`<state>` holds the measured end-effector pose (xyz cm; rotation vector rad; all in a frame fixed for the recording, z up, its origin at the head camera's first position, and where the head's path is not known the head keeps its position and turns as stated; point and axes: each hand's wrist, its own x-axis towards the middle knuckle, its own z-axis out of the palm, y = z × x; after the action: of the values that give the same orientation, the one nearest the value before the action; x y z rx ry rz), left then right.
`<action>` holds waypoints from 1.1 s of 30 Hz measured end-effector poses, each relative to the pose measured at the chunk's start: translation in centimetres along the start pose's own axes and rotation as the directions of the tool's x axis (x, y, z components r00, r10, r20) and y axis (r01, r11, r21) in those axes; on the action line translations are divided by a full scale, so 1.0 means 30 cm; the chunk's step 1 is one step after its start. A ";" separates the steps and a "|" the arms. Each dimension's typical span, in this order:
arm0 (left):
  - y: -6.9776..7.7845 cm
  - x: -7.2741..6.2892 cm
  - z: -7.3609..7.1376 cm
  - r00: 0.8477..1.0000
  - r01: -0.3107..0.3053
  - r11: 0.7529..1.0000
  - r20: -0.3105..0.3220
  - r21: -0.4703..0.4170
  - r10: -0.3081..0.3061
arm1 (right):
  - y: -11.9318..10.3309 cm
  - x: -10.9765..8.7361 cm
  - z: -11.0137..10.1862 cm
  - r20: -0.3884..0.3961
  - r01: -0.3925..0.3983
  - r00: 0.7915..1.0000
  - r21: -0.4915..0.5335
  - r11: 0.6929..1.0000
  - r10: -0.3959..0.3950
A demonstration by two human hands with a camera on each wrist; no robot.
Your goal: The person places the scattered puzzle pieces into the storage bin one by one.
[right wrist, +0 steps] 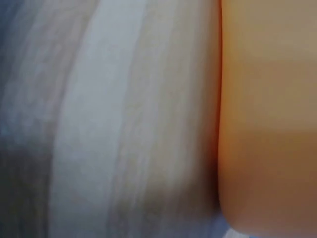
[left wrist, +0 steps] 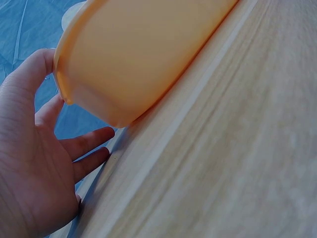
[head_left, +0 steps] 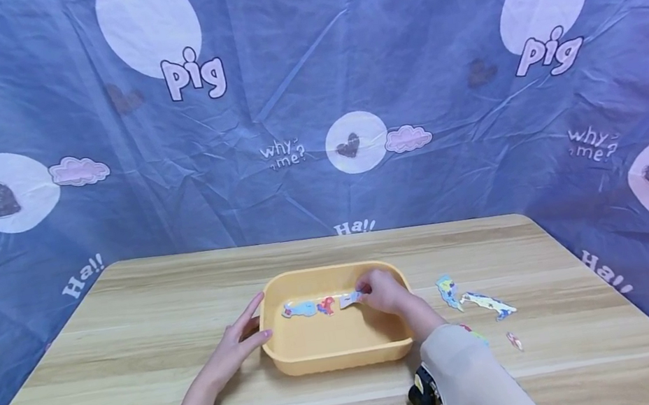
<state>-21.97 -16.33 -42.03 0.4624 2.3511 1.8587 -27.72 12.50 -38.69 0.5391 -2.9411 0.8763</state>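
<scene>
1. A yellow tray (head_left: 343, 360) is standing on the wooden surface (head_left: 104, 379); light wood is stretching from its far wall to the back edge, where a blue curtain (head_left: 282, 96) is hanging.
2. The left hand (head_left: 234, 340) is touching the tray's left rim with thumb and forefinger. Its grip is spreading wide, its fingers mostly straight, and its lower fingertips are lying close to the tray's bottom corner in the left wrist view.
3. The right hand (head_left: 385, 292) is bending over the right part of the tray. Its grip is narrowing to a pinch on the right end of a pale piece (head_left: 348, 300), which is sitting inside the tray, near the far wall.
4. To its left, a red piece (head_left: 326, 307) and a light blue piece (head_left: 301, 309) are lining up in a row, with small gaps showing between them. The tray's floor is showing between this row and the near wall.
5. Right of the tray, a yellow-and-blue piece (head_left: 448, 291) and a long strip (head_left: 489, 304) are lying close together.
6. Nearer the front, a small red-and-white piece (head_left: 515, 341) is lying beyond the right sleeve (head_left: 478, 369), which is partly covering a red-and-green piece (head_left: 479, 336). The surface is running on rightward to its slanting side edge.
</scene>
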 end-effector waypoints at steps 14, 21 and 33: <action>0.001 -0.002 -0.003 1.000 -0.001 1.000 0.000 0.009 0.001 | -0.002 0.000 0.012 -0.024 0.017 1.000 -0.024 1.000 -0.018; 0.001 -0.007 -0.002 1.000 0.014 1.000 -0.007 0.011 -0.014 | -0.005 -0.006 0.016 -0.035 0.036 0.999 -0.020 0.999 -0.037; 0.006 -0.002 -0.002 1.000 0.018 0.999 -0.020 0.033 -0.018 | -0.004 -0.009 0.004 -0.044 0.051 0.998 -0.018 0.999 -0.051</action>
<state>-21.90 -16.38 -41.84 0.4265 2.3945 1.8276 -27.40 12.42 -38.76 0.5833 -2.8788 0.8467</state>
